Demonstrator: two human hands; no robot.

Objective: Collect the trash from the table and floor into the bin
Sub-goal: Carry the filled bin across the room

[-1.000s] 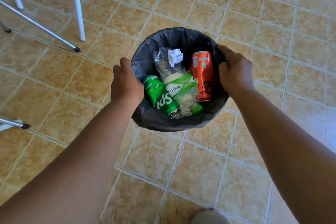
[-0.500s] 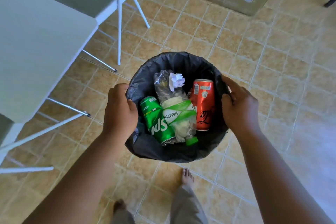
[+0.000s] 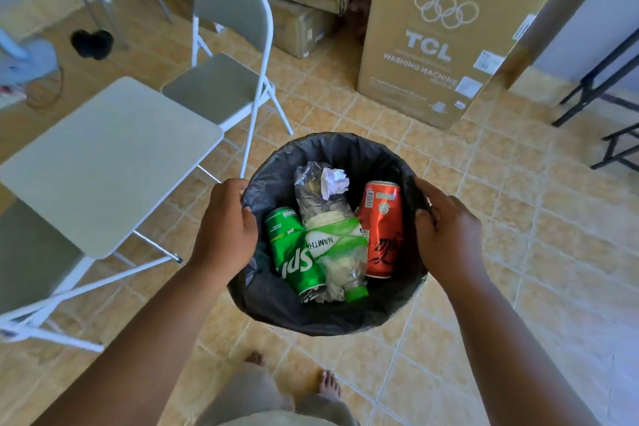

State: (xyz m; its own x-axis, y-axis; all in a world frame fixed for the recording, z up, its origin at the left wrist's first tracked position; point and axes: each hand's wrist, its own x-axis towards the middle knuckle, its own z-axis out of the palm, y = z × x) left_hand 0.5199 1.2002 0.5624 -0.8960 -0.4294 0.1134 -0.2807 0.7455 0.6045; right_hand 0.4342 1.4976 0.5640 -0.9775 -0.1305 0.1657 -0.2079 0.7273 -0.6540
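Two hands held one bin (image 3: 332, 318), lined with a black bag, above the tiled floor (image 3: 518, 252). The left hand (image 3: 224, 232) curled closed over the left rim, thumb inside the liner; the right hand (image 3: 446, 235) gripped the right rim the same way. Inside lay two cans, one bottle and one paper ball: a green can (image 3: 294, 252) on the left, a red can (image 3: 380, 228) on the right, a crushed clear bottle (image 3: 332, 235) with a green label and green cap between them, and a small crumpled white paper (image 3: 334, 180) resting on the bottle's upper end. The cans touched the bottle on either side. A pale surface (image 3: 103, 162) stood to the left, its top bare, with one folding chair (image 3: 224, 79) just behind it. A large cardboard box (image 3: 442, 31) stood beyond the bin, possibly against a wall. Open floor spread to the right and ahead. Two bare feet showed below the bin.
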